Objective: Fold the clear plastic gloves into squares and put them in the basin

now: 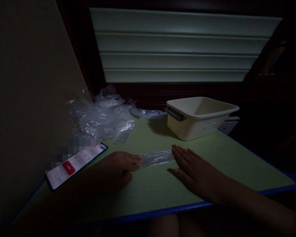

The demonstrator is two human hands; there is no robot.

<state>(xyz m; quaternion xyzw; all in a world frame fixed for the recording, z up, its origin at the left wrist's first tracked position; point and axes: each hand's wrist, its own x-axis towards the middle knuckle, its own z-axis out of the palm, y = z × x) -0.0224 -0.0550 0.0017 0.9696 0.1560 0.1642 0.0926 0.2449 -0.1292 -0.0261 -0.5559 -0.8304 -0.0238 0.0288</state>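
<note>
A narrow strip of clear plastic bag (156,158), wrinkled lengthwise, lies flat on the green tabletop between my two hands. My left hand (119,166) is partly closed, its fingers together on the bag's left end and the thumb curled beneath. At the opposite end, my right hand (193,169) lies flat with fingers stretched out, the fingertips touching the plastic and the thumb apart. Part of each bag end is covered by fingers.
A heap of crumpled clear plastic bags (101,115) rises at the back left. Near my left forearm lies a lit phone (76,166). A cream bin (196,126) with a dark handle stands at the back right. Blue edging (167,210) borders the green table (158,189).
</note>
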